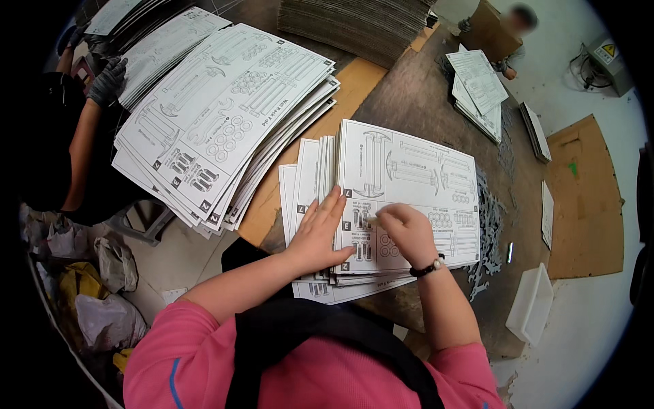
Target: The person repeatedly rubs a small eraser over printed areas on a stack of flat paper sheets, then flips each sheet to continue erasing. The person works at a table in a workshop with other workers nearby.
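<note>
A stack of white printed cards (pixel 409 177) with line drawings of tools, bolts and washers lies in front of me on the dark table. My left hand (pixel 320 235) rests at the left edge of the top card, fingers stretched out and thumb apart. Behind its fingers, more cards (pixel 308 170) stick out in a fanned row. Over the lower middle of the top card is my right hand (pixel 409 235), its fingers closed. Something small and pale shows at its fingertips, too small to make out. A dark bead bracelet (pixel 428 266) circles that wrist.
Taller card stacks (pixel 225 102) stand at the left beside a person's gloved hand (pixel 107 82). Grey wrenches (pixel 487 232) lie along the stack's right side, near a white tray (pixel 531 307). Cardboard sheets (pixel 354 27) are piled at the back. Another person (pixel 501 34) holds a board at the far right.
</note>
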